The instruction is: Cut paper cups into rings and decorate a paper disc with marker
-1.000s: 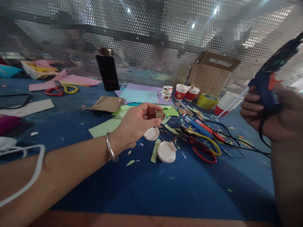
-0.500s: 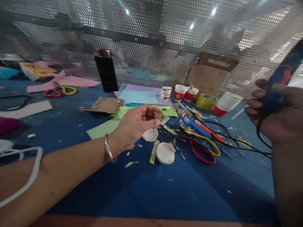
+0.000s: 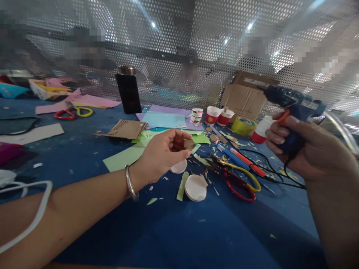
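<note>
In the foreground, on a blue tabletop (image 3: 168, 231), a round white paper disc with a small tab (image 3: 196, 188) lies beside a pale green paper strip (image 3: 182, 186); a second white disc (image 3: 178, 168) lies just beyond, partly hidden by the left hand (image 3: 164, 153). This hand pinches a small brown cardboard piece (image 3: 189, 144) between thumb and fingertips, above the table. The right hand (image 3: 311, 144), well apart from it, is wrapped round the handle of a dark blue glue gun with an orange trigger (image 3: 294, 102), its nozzle raised and clear of the cardboard. The shaping of the discs and the held piece appears done, judging by the scattered offcuts and the red-and-yellow-handled scissors (image 3: 238, 166) lying idle; the cardboard is not yet joined to anything visible, and whether it bears glue cannot be told. Farther back stand a small white paper cup with red bands (image 3: 196, 117), two red-and-white paper cups (image 3: 212, 116) and a yellow tape roll (image 3: 243, 126), before a perforated metal screen (image 3: 168, 48).
</note>
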A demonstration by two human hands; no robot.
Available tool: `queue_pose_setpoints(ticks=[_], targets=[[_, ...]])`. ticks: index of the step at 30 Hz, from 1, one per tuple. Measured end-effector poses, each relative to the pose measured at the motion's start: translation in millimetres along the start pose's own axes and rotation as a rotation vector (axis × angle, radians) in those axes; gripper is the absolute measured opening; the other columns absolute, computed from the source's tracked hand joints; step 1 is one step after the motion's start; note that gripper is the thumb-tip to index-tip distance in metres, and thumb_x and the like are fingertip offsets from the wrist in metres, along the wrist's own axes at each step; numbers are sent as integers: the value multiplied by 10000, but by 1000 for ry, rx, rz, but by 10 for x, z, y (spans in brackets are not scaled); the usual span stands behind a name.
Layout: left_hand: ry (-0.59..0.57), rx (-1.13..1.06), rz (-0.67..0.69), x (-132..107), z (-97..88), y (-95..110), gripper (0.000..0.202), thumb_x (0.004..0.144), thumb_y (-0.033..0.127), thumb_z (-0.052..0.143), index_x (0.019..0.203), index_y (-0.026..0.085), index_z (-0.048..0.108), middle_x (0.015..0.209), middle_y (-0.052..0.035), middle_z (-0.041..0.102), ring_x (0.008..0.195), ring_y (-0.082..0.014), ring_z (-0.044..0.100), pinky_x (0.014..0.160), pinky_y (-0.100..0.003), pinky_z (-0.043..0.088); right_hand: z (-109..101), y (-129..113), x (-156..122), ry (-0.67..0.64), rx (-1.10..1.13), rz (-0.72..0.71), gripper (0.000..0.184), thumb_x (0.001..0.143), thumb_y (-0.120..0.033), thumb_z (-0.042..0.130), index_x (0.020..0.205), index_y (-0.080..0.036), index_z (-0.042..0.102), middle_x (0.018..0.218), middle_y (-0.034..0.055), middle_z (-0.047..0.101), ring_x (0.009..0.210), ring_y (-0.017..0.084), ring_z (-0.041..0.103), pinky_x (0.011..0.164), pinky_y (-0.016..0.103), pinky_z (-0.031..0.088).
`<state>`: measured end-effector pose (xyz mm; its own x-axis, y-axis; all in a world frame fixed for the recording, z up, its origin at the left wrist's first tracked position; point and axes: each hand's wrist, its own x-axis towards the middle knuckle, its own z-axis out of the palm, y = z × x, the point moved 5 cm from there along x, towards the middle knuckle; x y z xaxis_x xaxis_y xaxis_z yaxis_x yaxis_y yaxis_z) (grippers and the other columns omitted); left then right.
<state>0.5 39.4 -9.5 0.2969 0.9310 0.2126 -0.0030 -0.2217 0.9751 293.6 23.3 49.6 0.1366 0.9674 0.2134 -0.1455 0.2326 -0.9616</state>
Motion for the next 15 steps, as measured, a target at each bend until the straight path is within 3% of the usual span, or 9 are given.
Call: queue_pose_setpoints(ticks=[7, 15], targets=[[-8, 110, 82, 5, -25, 42, 309, 758, 175, 725, 1039, 159, 597, 927, -24, 681, 803, -139, 656, 779, -323, 550, 219, 147, -101, -90, -197, 15, 179, 737, -271, 777, 671, -187, 633, 576, -8, 521, 511, 106, 472, 416, 219, 380], [29, 201, 57, 15, -48, 50, 314, 758, 180, 718, 1060, 163, 633, 942, -32, 719, 833, -146, 676, 783, -309, 551, 361, 319, -182, -238, -760, -48, 292, 759, -452, 737, 684, -182, 658, 589, -16, 573, 525, 109, 459, 434, 219, 389]])
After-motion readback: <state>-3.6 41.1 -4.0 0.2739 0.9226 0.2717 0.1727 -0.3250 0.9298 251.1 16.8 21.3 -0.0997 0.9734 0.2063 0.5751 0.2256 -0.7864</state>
